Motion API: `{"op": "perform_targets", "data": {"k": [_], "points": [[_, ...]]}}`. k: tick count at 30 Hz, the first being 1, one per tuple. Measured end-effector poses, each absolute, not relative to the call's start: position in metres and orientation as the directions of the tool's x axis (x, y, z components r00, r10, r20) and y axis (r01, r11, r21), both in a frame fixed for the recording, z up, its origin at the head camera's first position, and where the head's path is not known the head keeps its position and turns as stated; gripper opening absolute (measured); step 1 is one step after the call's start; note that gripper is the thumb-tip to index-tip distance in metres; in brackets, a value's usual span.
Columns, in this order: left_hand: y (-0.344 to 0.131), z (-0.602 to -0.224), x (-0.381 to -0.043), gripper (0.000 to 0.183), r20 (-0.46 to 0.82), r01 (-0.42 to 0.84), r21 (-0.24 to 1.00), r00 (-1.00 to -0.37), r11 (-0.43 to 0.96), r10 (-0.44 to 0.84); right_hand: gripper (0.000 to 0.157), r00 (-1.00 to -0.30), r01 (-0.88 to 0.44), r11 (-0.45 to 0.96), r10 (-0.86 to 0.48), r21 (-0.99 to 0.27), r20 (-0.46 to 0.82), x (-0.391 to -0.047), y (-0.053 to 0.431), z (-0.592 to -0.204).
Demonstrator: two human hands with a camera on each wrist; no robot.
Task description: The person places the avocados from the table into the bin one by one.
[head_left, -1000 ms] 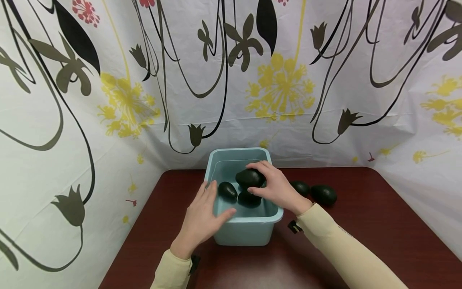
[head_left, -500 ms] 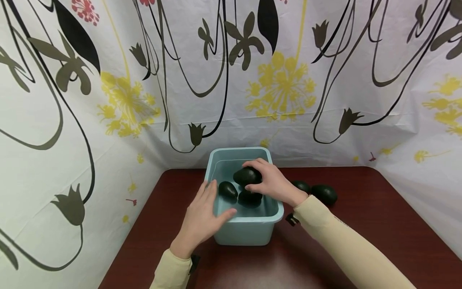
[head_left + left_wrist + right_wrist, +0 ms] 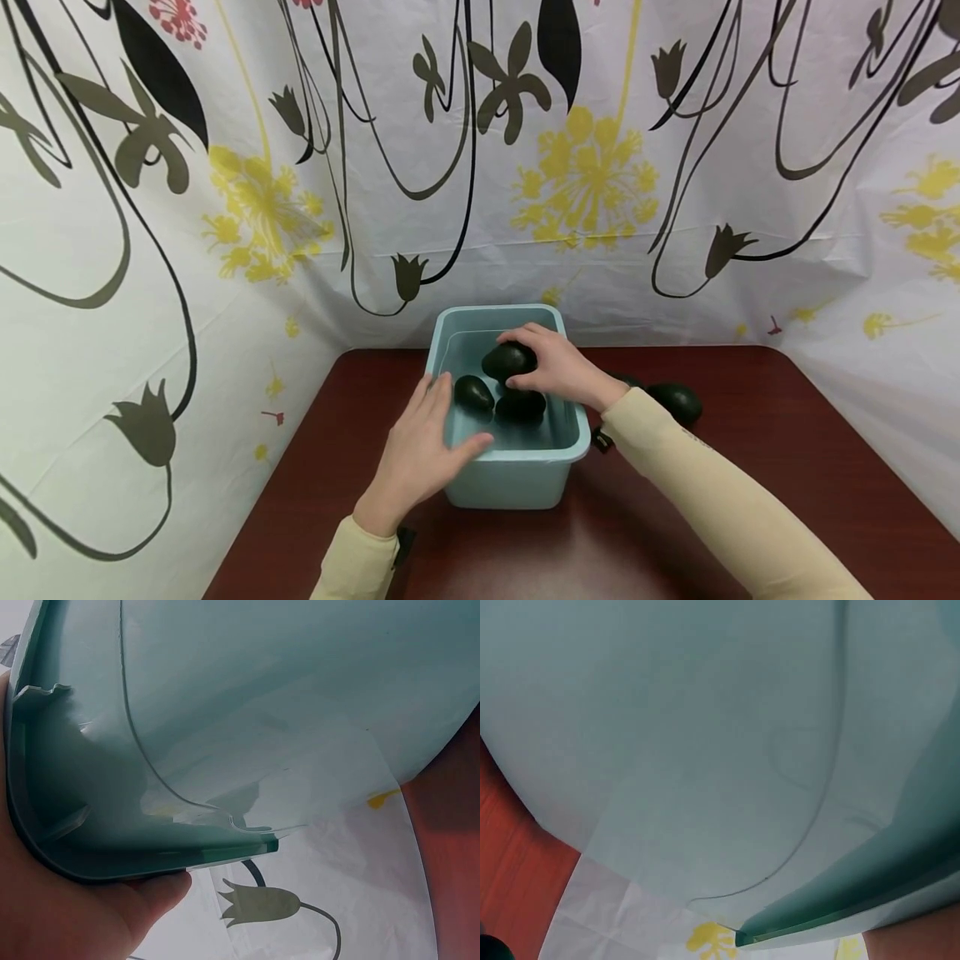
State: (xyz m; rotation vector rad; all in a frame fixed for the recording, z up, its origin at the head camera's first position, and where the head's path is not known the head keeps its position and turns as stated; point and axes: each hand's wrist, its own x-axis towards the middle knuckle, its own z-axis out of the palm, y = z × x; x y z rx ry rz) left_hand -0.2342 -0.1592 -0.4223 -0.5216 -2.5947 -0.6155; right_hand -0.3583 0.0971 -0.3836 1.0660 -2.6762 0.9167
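Note:
A light blue plastic bin stands on the table, with avocados inside. My right hand grips a dark avocado between thumb and fingers, over the bin's interior. Below it lie one avocado at the left and another avocado nearer the right wall. Straight fingers of my left hand rest on the bin's left rim, the thumb over the front rim. In the left wrist view this hand touches the rim. The right wrist view mostly shows the bin's outer wall, which hides the held avocado.
Right of the bin, an avocado lies on the dark red table. Another avocado beside it is mostly hidden by my right forearm. A flower-patterned white cloth hangs behind and along the sides.
My right hand has shifted slightly left and away from me, carrying the avocado with it. The left hand stays in place on the rim.

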Motion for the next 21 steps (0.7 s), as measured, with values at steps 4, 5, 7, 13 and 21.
{"op": "perform_targets", "data": {"k": [4, 5, 7, 13, 21], "points": [[-0.16, -0.422, -0.235, 0.102, 0.474, 0.442, 0.336, -0.842, 0.832, 0.256, 0.06, -0.738, -0.666, 0.581, -0.602, -0.467, 0.304, -0.366, 0.093, -0.382], [-0.16, -0.423, -0.235, 0.102, 0.474, 0.441, 0.335, -0.843, 0.833, 0.255, 0.06, -0.737, -0.668, 0.582, -0.607, -0.464, 0.298, -0.368, 0.092, -0.382], [-0.16, -0.423, -0.235, 0.101, 0.473, 0.44, 0.335, -0.843, 0.833, 0.255, 0.059, -0.736, -0.668, 0.587, -0.613, -0.458, 0.286, -0.372, 0.09, -0.381], [-0.16, -0.423, -0.235, 0.102, 0.479, 0.445, 0.327, -0.839, 0.834, 0.26, 0.05, -0.737, -0.665, 0.594, -0.622, -0.453, 0.266, -0.381, 0.086, -0.381], [-0.16, -0.422, -0.234, 0.104, 0.468, 0.439, 0.342, -0.846, 0.831, 0.255, 0.043, -0.746, -0.659, 0.611, -0.607, -0.438, 0.276, -0.384, 0.085, -0.382]]}}
